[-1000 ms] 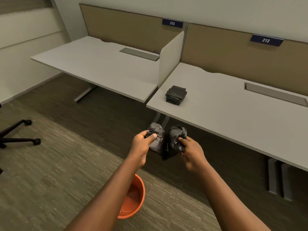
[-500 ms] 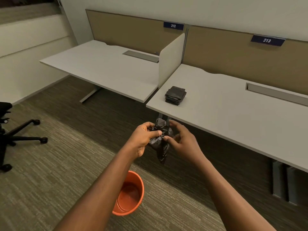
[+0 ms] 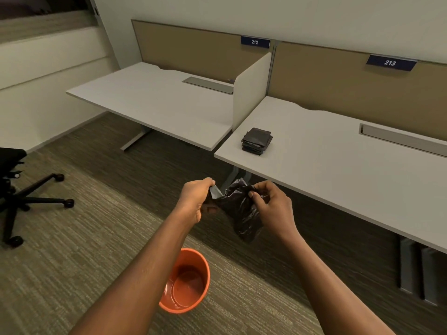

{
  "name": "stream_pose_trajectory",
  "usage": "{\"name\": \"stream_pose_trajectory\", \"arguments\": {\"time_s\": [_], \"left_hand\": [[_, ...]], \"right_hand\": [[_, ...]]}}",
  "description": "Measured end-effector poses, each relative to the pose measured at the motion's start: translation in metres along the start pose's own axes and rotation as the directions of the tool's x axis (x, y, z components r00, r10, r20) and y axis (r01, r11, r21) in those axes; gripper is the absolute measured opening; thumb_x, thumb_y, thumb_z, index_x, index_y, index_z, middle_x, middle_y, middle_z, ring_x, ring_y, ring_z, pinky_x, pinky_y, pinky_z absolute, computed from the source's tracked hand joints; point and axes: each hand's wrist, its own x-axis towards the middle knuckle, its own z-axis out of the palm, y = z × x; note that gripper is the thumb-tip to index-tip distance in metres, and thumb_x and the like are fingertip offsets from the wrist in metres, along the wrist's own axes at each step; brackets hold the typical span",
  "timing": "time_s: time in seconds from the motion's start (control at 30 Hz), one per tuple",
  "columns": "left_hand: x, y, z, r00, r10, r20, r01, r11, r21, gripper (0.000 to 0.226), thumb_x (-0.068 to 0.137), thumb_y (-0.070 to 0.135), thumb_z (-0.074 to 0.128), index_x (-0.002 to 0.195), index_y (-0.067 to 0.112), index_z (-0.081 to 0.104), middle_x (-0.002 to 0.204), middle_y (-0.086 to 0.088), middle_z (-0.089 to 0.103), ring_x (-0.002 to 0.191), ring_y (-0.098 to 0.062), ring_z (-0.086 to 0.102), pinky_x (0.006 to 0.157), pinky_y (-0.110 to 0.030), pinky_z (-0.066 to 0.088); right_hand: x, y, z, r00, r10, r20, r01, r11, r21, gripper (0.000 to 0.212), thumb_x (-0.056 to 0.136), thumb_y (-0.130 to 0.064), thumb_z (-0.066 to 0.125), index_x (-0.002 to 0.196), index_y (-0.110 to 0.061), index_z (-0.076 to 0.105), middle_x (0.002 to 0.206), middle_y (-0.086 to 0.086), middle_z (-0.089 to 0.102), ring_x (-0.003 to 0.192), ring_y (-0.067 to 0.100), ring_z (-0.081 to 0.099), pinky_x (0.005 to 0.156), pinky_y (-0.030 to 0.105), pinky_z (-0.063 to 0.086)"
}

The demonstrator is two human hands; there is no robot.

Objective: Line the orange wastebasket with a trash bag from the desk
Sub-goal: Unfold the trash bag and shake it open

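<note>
Carpeted floor [image 3: 72, 274] is seen below two pale tabletops [image 3: 338, 180]. A crumpled black trash bag [image 3: 242, 213] is held in mid-air: one edge is pinched in the closed grip of the left hand [image 3: 193, 201], the other in that of the right hand [image 3: 273, 209]. Folded bags [image 3: 257, 140] are stacked on the right tabletop. The orange wastebasket [image 3: 193, 286] stands unlined, partly hidden by the left forearm.
</note>
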Motion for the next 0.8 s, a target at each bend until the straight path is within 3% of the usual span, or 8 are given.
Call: {"name": "stream_pose_trajectory", "arguments": {"time_s": [0.13, 0.2, 0.27, 0.33, 0.43, 0.53, 0.63, 0.8], "left_hand": [[0.006, -0.015, -0.02, 0.998, -0.021, -0.06, 0.042, 0.921, 0.387, 0.026, 0.086, 0.027, 0.065, 0.103, 0.009, 0.071, 0.093, -0.008, 0.07, 0.075, -0.019, 0.067, 0.054, -0.033, 0.052], [0.007, -0.026, -0.029, 0.995, 0.06, -0.083, 0.018, 0.697, 0.717, 0.04, 0.084, 0.029, 0.071, 0.117, 0.008, 0.063, 0.11, -0.01, 0.062, 0.095, -0.023, 0.062, 0.072, -0.038, 0.054], [0.006, -0.032, -0.03, 0.973, 0.229, 0.015, -0.138, 0.535, 0.833, 0.058, 0.083, 0.029, 0.075, 0.134, 0.017, 0.05, 0.132, -0.01, 0.049, 0.118, -0.026, 0.054, 0.095, -0.042, 0.053], [0.0, -0.026, -0.025, 0.938, 0.285, 0.199, -0.337, 0.609, 0.718, 0.058, 0.09, 0.032, 0.069, 0.143, 0.028, 0.044, 0.14, -0.002, 0.048, 0.123, -0.021, 0.054, 0.098, -0.042, 0.053], [-0.009, -0.009, -0.011, 0.928, 0.042, 0.37, -0.192, 0.905, 0.38, 0.041, 0.095, 0.053, 0.054, 0.13, 0.032, 0.059, 0.124, -0.004, 0.064, 0.109, -0.02, 0.066, 0.088, -0.041, 0.057], [-0.007, -0.007, -0.009, 0.881, -0.022, 0.472, -0.164, 0.923, 0.349, 0.059, 0.084, 0.071, 0.057, 0.117, 0.024, 0.069, 0.115, -0.008, 0.072, 0.108, -0.026, 0.067, 0.095, -0.044, 0.053], [-0.002, -0.014, -0.015, 0.814, 0.026, 0.581, -0.198, 0.952, 0.234, 0.052, 0.081, 0.063, 0.066, 0.107, 0.019, 0.073, 0.092, 0.001, 0.076, 0.085, -0.014, 0.069, 0.078, -0.032, 0.053], [0.002, -0.02, -0.02, 0.734, 0.029, 0.679, -0.245, 0.943, 0.224, 0.042, 0.087, 0.042, 0.074, 0.121, 0.018, 0.07, 0.103, -0.002, 0.077, 0.094, -0.016, 0.072, 0.073, -0.026, 0.054]], "right_hand": [[0.006, 0.001, -0.007, 0.999, 0.044, -0.028, -0.041, 0.993, 0.112, 0.009, 0.097, -0.015, 0.066, 0.105, -0.018, 0.067, 0.093, 0.0, 0.073, 0.082, 0.013, 0.071, 0.07, 0.026, 0.058], [0.008, -0.001, -0.008, 0.999, 0.033, -0.019, -0.031, 0.993, 0.11, 0.01, 0.097, -0.015, 0.066, 0.107, -0.016, 0.067, 0.096, 0.001, 0.073, 0.086, 0.014, 0.072, 0.076, 0.028, 0.06], [0.009, -0.003, -0.005, 1.0, 0.007, -0.002, -0.007, 0.997, 0.074, 0.01, 0.097, -0.015, 0.065, 0.107, -0.016, 0.067, 0.096, 0.0, 0.072, 0.087, 0.012, 0.071, 0.079, 0.028, 0.061], [0.01, -0.006, -0.001, 1.0, -0.017, 0.021, 0.016, 0.999, 0.031, 0.011, 0.097, -0.015, 0.065, 0.108, -0.016, 0.067, 0.096, -0.002, 0.072, 0.087, 0.009, 0.07, 0.077, 0.024, 0.06], [0.01, -0.012, 0.008, 0.997, -0.046, 0.06, 0.048, 0.999, -0.026, 0.011, 0.096, -0.016, 0.067, 0.107, -0.018, 0.068, 0.095, -0.007, 0.072, 0.087, 0.002, 0.069, 0.07, 0.013, 0.056], [0.011, -0.016, 0.013, 0.994, -0.068, 0.081, 0.072, 0.996, -0.052, 0.011, 0.096, -0.015, 0.067, 0.103, -0.025, 0.067, 0.091, -0.01, 0.07, 0.085, -0.001, 0.068, 0.065, 0.007, 0.053], [0.012, -0.016, 0.014, 0.996, -0.058, 0.072, 0.063, 0.996, -0.06, 0.011, 0.096, -0.015, 0.067, 0.102, -0.024, 0.067, 0.092, -0.009, 0.071, 0.085, 0.002, 0.069, 0.066, 0.013, 0.054], [0.01, -0.01, 0.014, 0.999, -0.035, 0.033, 0.037, 0.999, -0.039, 0.011, 0.095, -0.013, 0.068, 0.099, -0.023, 0.067, 0.091, -0.008, 0.072, 0.084, 0.001, 0.07, 0.07, 0.017, 0.056]]}}
